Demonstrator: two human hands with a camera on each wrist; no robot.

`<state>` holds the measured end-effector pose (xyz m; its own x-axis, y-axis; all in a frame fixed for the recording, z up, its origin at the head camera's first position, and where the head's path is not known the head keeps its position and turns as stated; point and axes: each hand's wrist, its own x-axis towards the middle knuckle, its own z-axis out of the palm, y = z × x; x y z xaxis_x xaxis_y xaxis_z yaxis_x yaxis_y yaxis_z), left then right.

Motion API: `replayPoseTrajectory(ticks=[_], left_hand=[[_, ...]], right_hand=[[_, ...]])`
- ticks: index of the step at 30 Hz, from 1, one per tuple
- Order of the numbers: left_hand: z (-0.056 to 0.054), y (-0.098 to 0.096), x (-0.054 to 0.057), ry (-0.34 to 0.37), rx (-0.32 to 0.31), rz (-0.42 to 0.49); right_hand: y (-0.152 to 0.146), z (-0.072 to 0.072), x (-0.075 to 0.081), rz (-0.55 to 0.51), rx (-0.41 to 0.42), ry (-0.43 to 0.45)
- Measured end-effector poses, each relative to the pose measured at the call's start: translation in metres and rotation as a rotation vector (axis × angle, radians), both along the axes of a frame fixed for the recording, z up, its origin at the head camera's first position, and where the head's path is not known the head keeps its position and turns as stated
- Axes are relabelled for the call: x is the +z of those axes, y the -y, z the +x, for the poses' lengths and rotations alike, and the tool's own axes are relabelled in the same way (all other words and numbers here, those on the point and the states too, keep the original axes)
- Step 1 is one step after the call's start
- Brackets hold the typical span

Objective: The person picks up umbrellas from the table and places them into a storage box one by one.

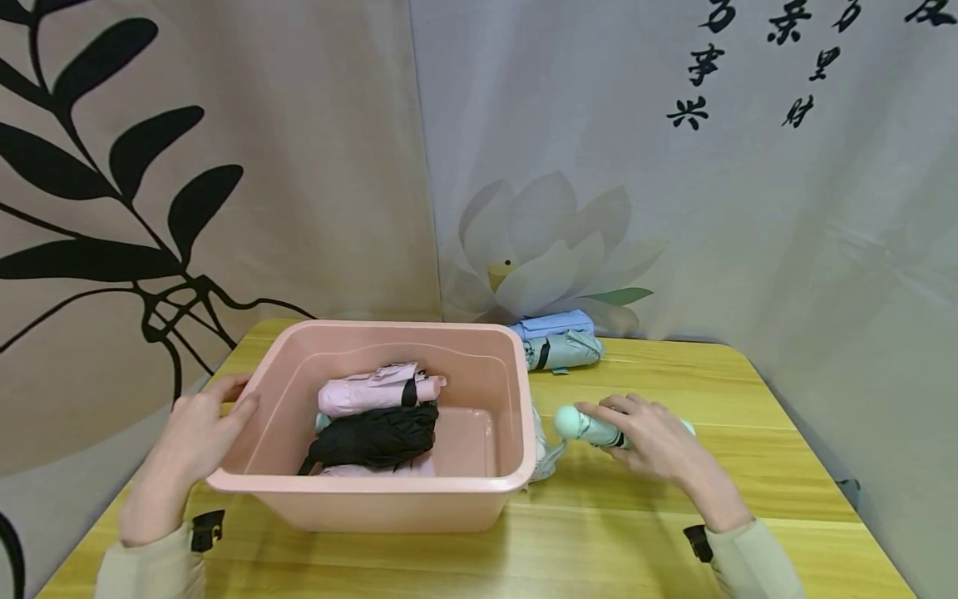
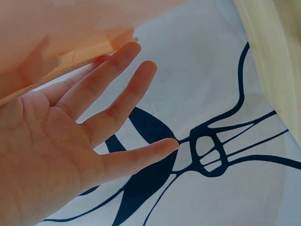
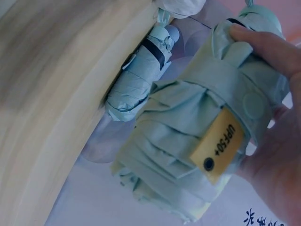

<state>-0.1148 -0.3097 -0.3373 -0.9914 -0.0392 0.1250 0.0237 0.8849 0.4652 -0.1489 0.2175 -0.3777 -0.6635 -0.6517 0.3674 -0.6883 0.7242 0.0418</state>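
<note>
My right hand [image 1: 647, 433] grips a folded mint-green umbrella [image 1: 599, 431] over the table, to the right of a pink plastic bin [image 1: 374, 506]. In the right wrist view, the thumb and fingers wrap the umbrella [image 3: 174, 117], which has a yellow tag [image 3: 218, 146] reading UPF50+. At the bin's left side, my left hand [image 1: 196, 428] touches the rim. Its fingers [image 2: 117, 110] are extended and spread beneath the rim in the left wrist view. Inside the bin lie a folded light-pink umbrella [image 1: 374, 394] and a black folded umbrella [image 1: 382, 437], with other pieces partly hidden under them.
Behind the bin's right corner lie a blue folded umbrella [image 1: 557, 324] and a grey-green one [image 1: 572, 349]. A pale green fabric item [image 1: 546, 457] shows partly beside the bin's right wall. The wooden table [image 1: 786, 482] meets a printed curtain [image 1: 748, 249] at the back.
</note>
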Motion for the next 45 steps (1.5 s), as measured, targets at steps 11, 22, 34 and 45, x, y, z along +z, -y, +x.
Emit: replayPoseTrajectory(ticks=[11, 22, 34, 45], left_hand=[[0.0, 0.001, 0.0, -0.022, -0.009, -0.009], [0.0, 0.001, 0.0, -0.011, -0.003, -0.01], [0.0, 0.0, 0.0, -0.012, -0.011, -0.007], [-0.001, 0.004, 0.003, -0.036, -0.04, -0.059]], right_hand=[[-0.001, -0.003, 0.013, -0.019, -0.016, -0.02], [0.001, -0.007, 0.024, -0.036, -0.01, -0.09], [0.003, -0.01, 0.034, -0.051, -0.004, -0.144], [0.005, -0.009, 0.038, -0.052, -0.012, -0.135]])
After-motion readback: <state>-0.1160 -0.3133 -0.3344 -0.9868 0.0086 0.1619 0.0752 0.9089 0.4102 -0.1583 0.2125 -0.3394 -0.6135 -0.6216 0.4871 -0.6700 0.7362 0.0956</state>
